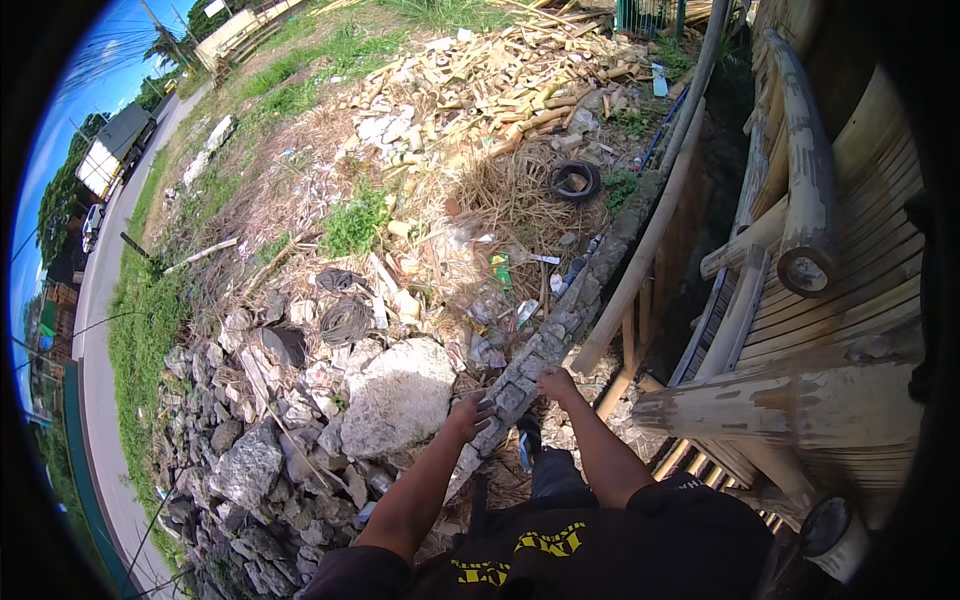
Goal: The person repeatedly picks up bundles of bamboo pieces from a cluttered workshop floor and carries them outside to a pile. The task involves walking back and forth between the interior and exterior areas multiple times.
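Note:
Both my arms reach forward over a low grey wall of rough stone or block [545,352] that runs away toward the upper right. My left hand [470,413] is at the wall's left side, its fingers stretched toward the wall's top; I see nothing in it. Whether it touches the wall I cannot tell. My right hand [556,386] hovers by the right side of the wall with its fingers curled in; anything inside them is hidden. Below the hands, a shoe with blue on it [527,445] shows beside the wall.
Left of the wall lie a large pale boulder [398,395] and a heap of grey rocks [245,470]. Farther off are cut bamboo pieces [520,80], a black tyre [575,181] and litter. A bamboo structure [790,400] stands close at right. A road [105,300] curves along the left.

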`<move>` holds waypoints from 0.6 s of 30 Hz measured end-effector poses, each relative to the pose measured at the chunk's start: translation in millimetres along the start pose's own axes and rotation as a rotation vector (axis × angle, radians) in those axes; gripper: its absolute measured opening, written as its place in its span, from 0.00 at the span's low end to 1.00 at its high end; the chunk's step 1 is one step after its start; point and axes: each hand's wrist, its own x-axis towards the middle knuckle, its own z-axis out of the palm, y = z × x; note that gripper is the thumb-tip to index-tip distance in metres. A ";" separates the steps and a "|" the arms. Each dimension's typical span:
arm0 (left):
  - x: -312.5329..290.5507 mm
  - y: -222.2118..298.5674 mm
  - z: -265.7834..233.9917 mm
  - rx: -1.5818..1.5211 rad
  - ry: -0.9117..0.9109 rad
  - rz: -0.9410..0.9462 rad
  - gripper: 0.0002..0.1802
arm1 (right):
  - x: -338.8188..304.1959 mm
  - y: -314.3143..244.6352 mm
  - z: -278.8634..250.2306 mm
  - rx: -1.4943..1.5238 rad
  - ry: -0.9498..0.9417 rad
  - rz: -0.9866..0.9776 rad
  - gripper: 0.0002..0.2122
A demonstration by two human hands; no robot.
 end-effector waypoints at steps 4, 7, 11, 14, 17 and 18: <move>-7.1 -100.2 -32.5 0.120 -0.012 -0.147 0.26 | -63.3 117.8 -40.9 -0.047 0.057 0.044 0.11; -31.6 -129.8 -47.5 0.169 -0.088 -0.018 0.27 | -122.8 152.8 -74.1 0.072 0.215 0.049 0.13; -53.6 -162.2 -45.3 0.315 -0.088 0.142 0.27 | -236.7 199.6 -102.7 0.330 0.478 -0.282 0.09; -74.2 -224.0 -27.6 0.344 -0.225 0.181 0.27 | -346.0 262.6 -107.2 0.535 0.511 -0.338 0.07; -113.0 -305.3 -1.3 0.415 -0.399 0.130 0.31 | -440.3 336.7 -101.6 0.590 0.561 -0.273 0.07; -128.0 -333.8 11.0 0.486 -0.414 0.062 0.32 | -462.8 358.8 -100.6 0.574 0.574 -0.212 0.09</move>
